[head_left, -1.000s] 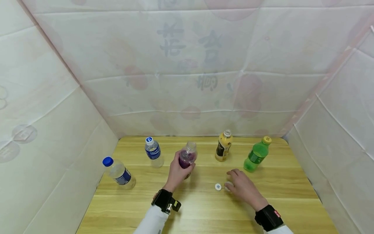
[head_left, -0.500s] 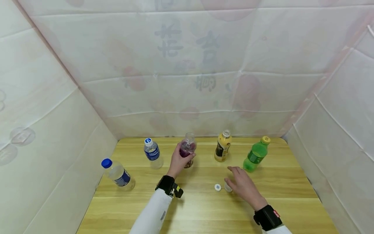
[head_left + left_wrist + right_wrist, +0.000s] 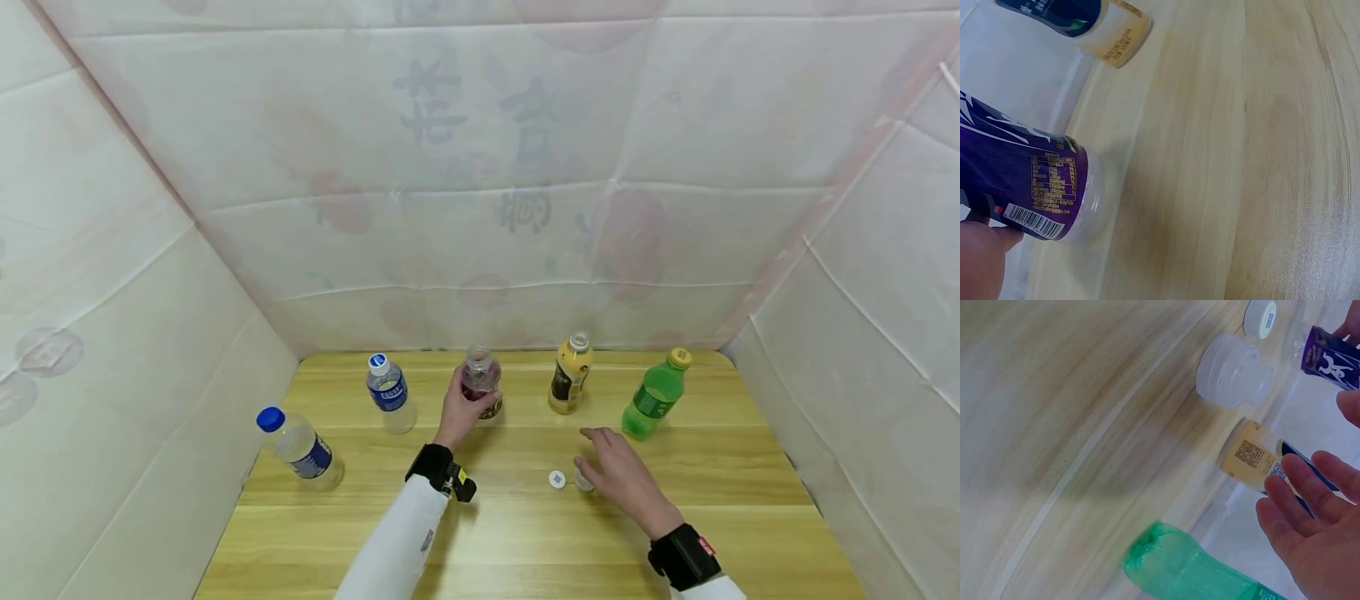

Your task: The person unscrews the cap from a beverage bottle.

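Observation:
My left hand point(image 3: 459, 412) grips an uncapped clear bottle point(image 3: 480, 371) with a purple label, its thumb and fingers round the sides. The bottle stands upright towards the back of the table; its label point(image 3: 1022, 172) and clear base show large in the left wrist view. My right hand point(image 3: 622, 479) holds nothing, its fingers loosely extended above the table. Close by its thumb lies a translucent stepped cap point(image 3: 1232, 372), partly hidden in the head view. A small white cap point(image 3: 557, 479) lies just left of that. Beyond the right fingers stands an uncapped yellow bottle point(image 3: 570, 379).
A green bottle point(image 3: 652, 400) with a yellow cap stands at the right. On the left are a blue-labelled bottle point(image 3: 388, 396) with a white-and-blue cap and a clear bottle point(image 3: 303, 454) with a blue cap. White sheets point(image 3: 465, 242) enclose the wooden table point(image 3: 517, 550) behind and at both sides.
My left hand has carried the purple-labelled bottle away towards the back of the table and lowered it. The right hand has drawn back slightly from the translucent cap, its fingers a little straighter.

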Motion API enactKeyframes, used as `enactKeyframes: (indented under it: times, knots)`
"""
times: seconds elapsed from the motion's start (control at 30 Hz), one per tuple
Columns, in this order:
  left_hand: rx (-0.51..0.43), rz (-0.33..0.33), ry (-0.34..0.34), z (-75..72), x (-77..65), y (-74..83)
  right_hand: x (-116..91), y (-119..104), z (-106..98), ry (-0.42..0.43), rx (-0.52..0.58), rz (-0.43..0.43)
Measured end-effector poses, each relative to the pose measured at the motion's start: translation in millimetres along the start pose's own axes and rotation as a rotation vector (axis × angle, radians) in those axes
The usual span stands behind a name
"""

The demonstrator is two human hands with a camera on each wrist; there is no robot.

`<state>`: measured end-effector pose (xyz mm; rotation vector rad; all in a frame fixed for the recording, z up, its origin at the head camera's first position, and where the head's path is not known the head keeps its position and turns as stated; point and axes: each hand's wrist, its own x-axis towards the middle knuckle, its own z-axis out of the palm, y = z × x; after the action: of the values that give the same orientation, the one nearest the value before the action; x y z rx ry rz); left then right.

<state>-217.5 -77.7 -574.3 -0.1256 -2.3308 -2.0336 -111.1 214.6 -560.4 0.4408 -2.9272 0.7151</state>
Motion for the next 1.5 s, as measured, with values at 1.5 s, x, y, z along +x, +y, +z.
enactKeyframes:
  times: [1.5]
  knots:
    - [0.226,0.1,0.117,-26.2,-61.3,0.2,8,-13,6,0.058,0.005,-0.083]
